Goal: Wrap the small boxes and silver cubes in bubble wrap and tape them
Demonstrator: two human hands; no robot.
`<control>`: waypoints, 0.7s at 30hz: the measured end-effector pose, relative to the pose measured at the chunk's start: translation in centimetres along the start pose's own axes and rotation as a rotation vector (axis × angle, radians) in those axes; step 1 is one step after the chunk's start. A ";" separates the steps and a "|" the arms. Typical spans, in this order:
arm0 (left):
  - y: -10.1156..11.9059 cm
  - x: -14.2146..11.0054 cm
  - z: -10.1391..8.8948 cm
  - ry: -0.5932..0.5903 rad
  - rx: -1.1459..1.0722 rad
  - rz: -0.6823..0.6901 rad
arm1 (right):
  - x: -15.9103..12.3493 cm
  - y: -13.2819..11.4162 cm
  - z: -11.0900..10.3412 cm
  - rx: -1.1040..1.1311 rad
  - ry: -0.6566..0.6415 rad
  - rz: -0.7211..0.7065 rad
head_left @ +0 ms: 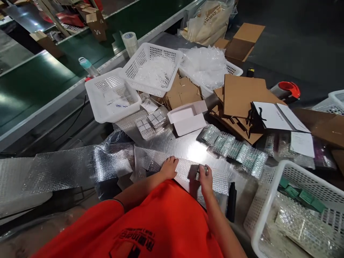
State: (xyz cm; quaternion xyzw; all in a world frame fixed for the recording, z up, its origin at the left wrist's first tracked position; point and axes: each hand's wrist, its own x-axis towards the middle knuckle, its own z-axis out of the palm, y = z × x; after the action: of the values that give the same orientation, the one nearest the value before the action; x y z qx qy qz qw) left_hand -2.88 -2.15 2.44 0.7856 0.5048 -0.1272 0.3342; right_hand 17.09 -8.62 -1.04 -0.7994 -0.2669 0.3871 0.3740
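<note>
A long strip of bubble wrap runs across the near side of the metal table and off to the left. My left hand lies flat on it, fingers stretched out. Between the thumb and fingers of my right hand is a small square dark-edged box, held over the wrap; its underside is hidden. Beyond my left hand are stacked small silver squares with dark edges. An open white carton stands past the strip. Greenish bubble-wrapped packs lie in a row beyond my right hand.
White plastic baskets stand at the back, one with shredded filler. Flat cardboard pieces are piled at the back right. A large white basket with green boxes is at right. A green conveyor belt crosses behind.
</note>
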 end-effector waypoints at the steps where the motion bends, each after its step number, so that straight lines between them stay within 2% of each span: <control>1: 0.0 0.0 0.0 0.005 -0.005 0.002 | -0.1 0.0 0.3 -0.046 0.002 0.001; 5: 0.1 0.0 -0.2 0.005 0.004 -0.003 | -0.1 -0.1 1.3 -0.283 0.083 -0.005; 8: 0.3 -0.1 -0.4 -0.013 0.025 -0.015 | 0.1 0.1 1.3 -0.379 0.147 0.037; 11: 0.6 -0.1 -0.5 -0.011 0.031 -0.030 | 0.3 0.3 0.5 -0.347 0.113 0.026; 16: 1.3 -0.3 -1.0 -0.027 0.043 -0.073 | 0.2 0.1 -1.3 -0.204 0.087 -0.077; 19: 2.2 -0.5 -1.8 -0.065 0.067 -0.122 | -0.4 -0.9 -2.2 -0.178 0.077 -0.049; 21: 3.0 -0.7 -2.3 -0.079 0.072 -0.151 | -1.3 -2.3 -2.7 -0.281 0.094 -0.067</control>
State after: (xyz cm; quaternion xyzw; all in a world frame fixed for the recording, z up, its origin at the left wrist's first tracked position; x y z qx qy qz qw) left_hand -0.90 -1.97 5.75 0.7513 0.5440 -0.2010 0.3150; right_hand 18.30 -9.28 2.44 -0.8516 -0.3272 0.2956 0.2832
